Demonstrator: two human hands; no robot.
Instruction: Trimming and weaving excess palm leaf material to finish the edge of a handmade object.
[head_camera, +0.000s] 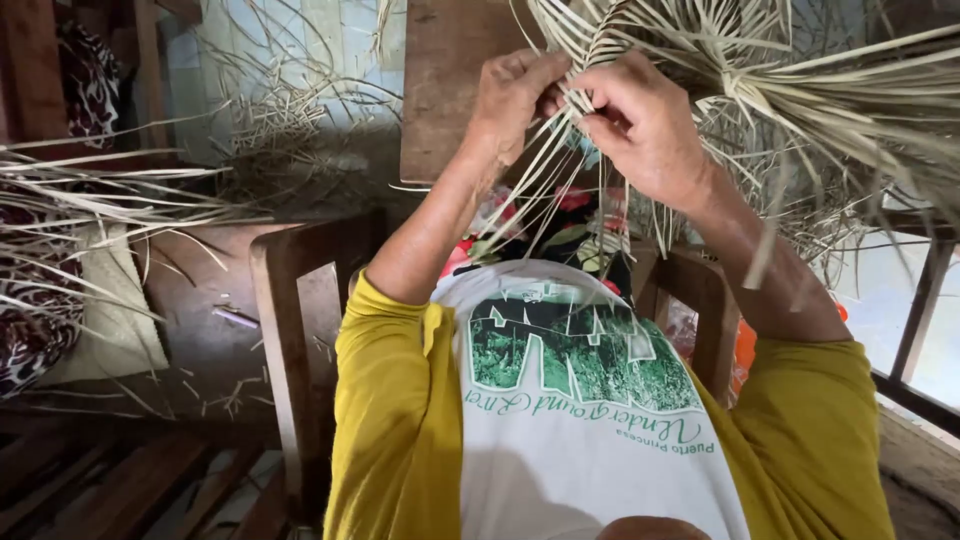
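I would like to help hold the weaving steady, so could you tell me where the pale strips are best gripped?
Probably best grip the loose pale strips hanging below the left hand and right hand, coming from underneath. There they run free and roughly straight, while higher up they cross tightly into the woven piece, where the fingers already pinch them.

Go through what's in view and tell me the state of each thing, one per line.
Left hand: raised, fingers closed on pale strips.
Right hand: raised, pinching strips beside the left hand.
Woven strip piece: partly woven, many loose ends fanning out.
Loose strips: hanging down from the hands, unwoven.
Wooden chair: upright, beside the person's left arm.
Dry strip pile: tangled, lying behind the chair.
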